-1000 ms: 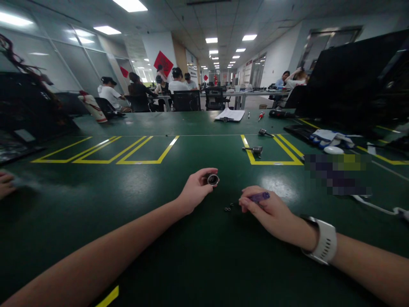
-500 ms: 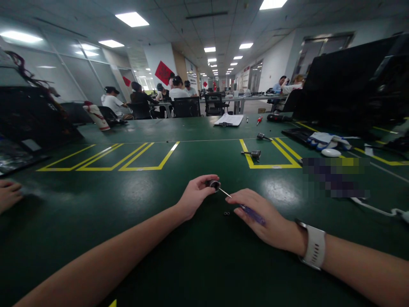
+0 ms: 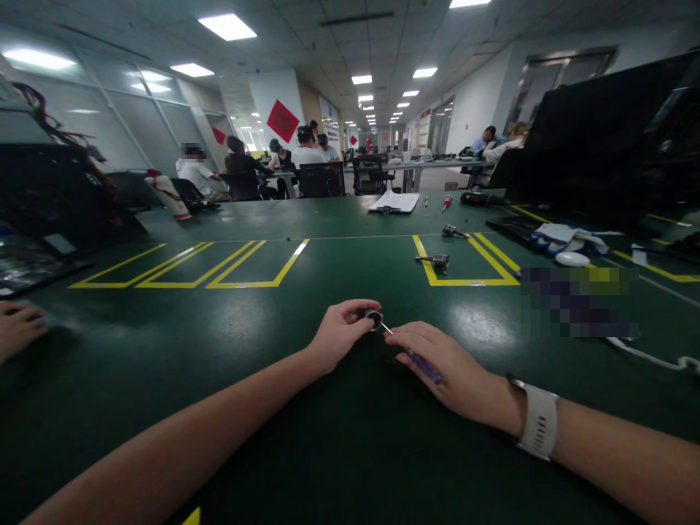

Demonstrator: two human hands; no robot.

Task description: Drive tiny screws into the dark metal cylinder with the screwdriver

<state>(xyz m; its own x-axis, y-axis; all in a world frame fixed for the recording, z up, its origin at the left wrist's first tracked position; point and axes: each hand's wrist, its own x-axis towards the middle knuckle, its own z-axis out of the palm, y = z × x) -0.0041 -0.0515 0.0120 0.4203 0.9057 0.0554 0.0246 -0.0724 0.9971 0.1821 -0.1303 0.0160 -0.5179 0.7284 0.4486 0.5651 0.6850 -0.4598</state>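
My left hand (image 3: 342,334) pinches a small round metal part (image 3: 374,319) whose hollow end faces right. My right hand (image 3: 437,361) is closed around a screwdriver with a see-through purple handle (image 3: 424,366). Its thin shaft (image 3: 388,329) points up and left, the tip at the part's opening; how deep it reaches I cannot tell. Small dark rings (image 3: 390,360) lie on the table by my right fingertips, partly hidden. Farther off, a metal part with a shaft (image 3: 434,261) lies across a yellow tape line, and a similar part (image 3: 453,231) lies behind it.
Yellow tape (image 3: 240,284) marks boxes on the green table (image 3: 164,335). A clipboard with paper (image 3: 394,202), a red screwdriver (image 3: 447,203) and a power drill (image 3: 481,199) lie at the back. Gloves (image 3: 569,239) and a white mouse (image 3: 572,259) are right. Another person's hand (image 3: 20,329) rests far left.
The screwdriver and my right hand have shifted slightly left, so less of the shaft shows. The metal part in my left hand has moved a little right. The small rings are now more covered.
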